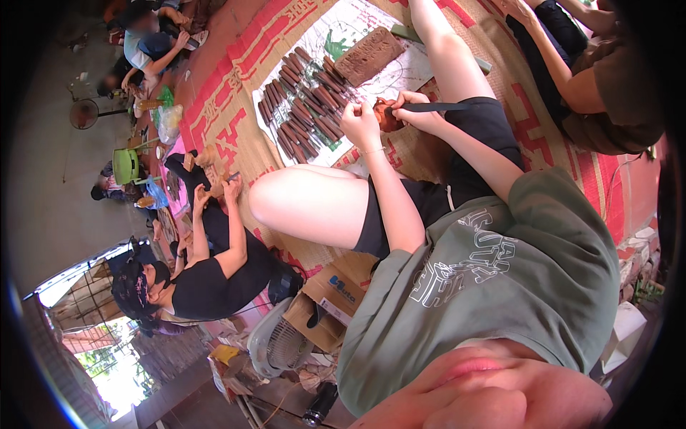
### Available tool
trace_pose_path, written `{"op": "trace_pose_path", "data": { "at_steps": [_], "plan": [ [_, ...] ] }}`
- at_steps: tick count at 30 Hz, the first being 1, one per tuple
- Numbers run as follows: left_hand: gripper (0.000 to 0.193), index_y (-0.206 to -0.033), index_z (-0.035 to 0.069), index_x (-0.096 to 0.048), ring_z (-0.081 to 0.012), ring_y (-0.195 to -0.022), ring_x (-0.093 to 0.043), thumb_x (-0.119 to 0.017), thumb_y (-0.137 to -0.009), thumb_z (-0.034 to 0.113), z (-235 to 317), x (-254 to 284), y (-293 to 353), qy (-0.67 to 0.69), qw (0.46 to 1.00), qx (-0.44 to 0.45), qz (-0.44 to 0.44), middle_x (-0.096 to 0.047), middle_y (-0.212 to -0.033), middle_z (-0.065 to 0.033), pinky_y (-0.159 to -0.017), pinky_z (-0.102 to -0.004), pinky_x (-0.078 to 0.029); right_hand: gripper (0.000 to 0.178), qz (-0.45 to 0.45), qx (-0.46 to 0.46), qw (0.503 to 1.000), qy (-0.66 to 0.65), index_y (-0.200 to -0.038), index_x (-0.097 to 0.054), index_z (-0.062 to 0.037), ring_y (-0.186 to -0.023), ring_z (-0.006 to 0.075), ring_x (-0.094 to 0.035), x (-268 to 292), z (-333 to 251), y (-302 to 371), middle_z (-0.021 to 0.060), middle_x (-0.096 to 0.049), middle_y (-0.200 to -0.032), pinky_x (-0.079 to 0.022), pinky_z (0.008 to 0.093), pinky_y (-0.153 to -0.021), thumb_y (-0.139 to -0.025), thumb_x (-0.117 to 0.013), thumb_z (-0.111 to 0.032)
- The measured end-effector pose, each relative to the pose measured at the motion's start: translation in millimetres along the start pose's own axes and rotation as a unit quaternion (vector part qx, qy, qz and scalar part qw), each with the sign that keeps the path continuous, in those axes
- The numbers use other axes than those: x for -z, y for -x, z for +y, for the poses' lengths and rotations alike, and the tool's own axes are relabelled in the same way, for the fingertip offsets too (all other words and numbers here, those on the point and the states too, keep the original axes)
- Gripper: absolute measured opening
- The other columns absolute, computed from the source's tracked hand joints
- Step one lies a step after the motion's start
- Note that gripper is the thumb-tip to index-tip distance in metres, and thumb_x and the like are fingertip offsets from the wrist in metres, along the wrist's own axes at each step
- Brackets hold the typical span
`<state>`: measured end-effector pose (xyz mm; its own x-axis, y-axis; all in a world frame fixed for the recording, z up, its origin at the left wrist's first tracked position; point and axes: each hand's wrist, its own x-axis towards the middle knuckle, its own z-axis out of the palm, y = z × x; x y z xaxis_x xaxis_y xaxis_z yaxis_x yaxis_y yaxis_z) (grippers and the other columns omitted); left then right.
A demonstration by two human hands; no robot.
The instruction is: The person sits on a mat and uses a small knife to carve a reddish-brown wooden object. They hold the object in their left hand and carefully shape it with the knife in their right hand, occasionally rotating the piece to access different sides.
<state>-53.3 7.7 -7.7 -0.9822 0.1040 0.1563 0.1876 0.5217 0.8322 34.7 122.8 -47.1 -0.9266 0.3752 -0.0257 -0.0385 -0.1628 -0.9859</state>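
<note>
A grey-green shirt [500, 286] fills the lower frame, nearest the lens. Beyond the bent knees, a reddish-brown lump of clay [387, 116] sits between both hands above the woven mat [236, 136]. The right hand [414, 111] closes around a dark flat tool [436, 107] against the lump; the left hand [359, 121] curls its fingers, pinching something I cannot tell. Rows of brown clay sticks [304, 107] lie just beside, on a white sheet [343, 32].

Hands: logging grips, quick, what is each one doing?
Left hand: closed on something small; cannot tell what.
Right hand: holding a dark flat tool.
</note>
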Motion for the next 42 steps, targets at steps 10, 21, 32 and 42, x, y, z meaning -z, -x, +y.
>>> {"op": "trace_pose_path", "data": {
  "at_steps": [10, 21, 32, 42],
  "plan": [
    [0.023, -0.058, -0.001, -0.051, -0.0200, -0.049, -0.049, -0.059, -0.071, 0.017, 0, -4, -4, -0.016, 0.999, -0.030, 0.012, -0.053, -0.053, -0.0104, -0.052, -0.0355, -0.040, 0.011, 0.021, 0.008, 0.999, -0.043, -0.075, -0.051, -0.0036, -0.052, 0.0061, -0.051, 2, -13, -1, 0.0021, -0.057, -0.064, -0.042, 0.0216, -0.046, -0.074, -0.061, -0.008],
    [0.023, -0.060, -0.002, -0.054, -0.0263, -0.049, -0.052, -0.060, -0.070, 0.018, 3, -6, 0, -0.026, 0.999, -0.041, 0.014, -0.057, -0.056, -0.0138, -0.054, -0.0374, -0.042, 0.011, 0.036, 0.000, 0.999, 0.023, -0.073, -0.052, -0.0022, -0.054, 0.0064, -0.052, 6, -14, 3, 0.0016, -0.054, -0.062, -0.041, 0.0238, -0.046, -0.074, -0.061, -0.008],
    [0.034, -0.061, 0.000, -0.054, -0.0303, -0.054, -0.055, -0.068, -0.072, 0.029, 3, -2, -4, -0.050, 0.999, -0.021, 0.003, -0.058, -0.058, -0.0125, -0.053, -0.0398, -0.041, 0.008, 0.033, 0.046, 0.998, -0.028, -0.076, -0.054, -0.0041, -0.046, 0.0061, -0.050, -1, 1, -8, 0.0010, -0.054, -0.057, -0.039, 0.0226, -0.042, -0.075, -0.062, -0.007],
    [0.024, -0.064, 0.001, -0.057, -0.0311, -0.056, -0.057, -0.062, -0.073, 0.023, 2, -11, -4, -0.046, 0.999, -0.016, 0.004, -0.060, -0.060, -0.0135, -0.054, -0.0398, -0.043, 0.008, 0.042, 0.010, 0.999, -0.012, -0.076, -0.055, -0.0036, -0.051, 0.0056, -0.052, 3, -12, -7, 0.0009, -0.056, -0.060, -0.041, 0.0229, -0.045, -0.073, -0.062, -0.006]
  ]
}}
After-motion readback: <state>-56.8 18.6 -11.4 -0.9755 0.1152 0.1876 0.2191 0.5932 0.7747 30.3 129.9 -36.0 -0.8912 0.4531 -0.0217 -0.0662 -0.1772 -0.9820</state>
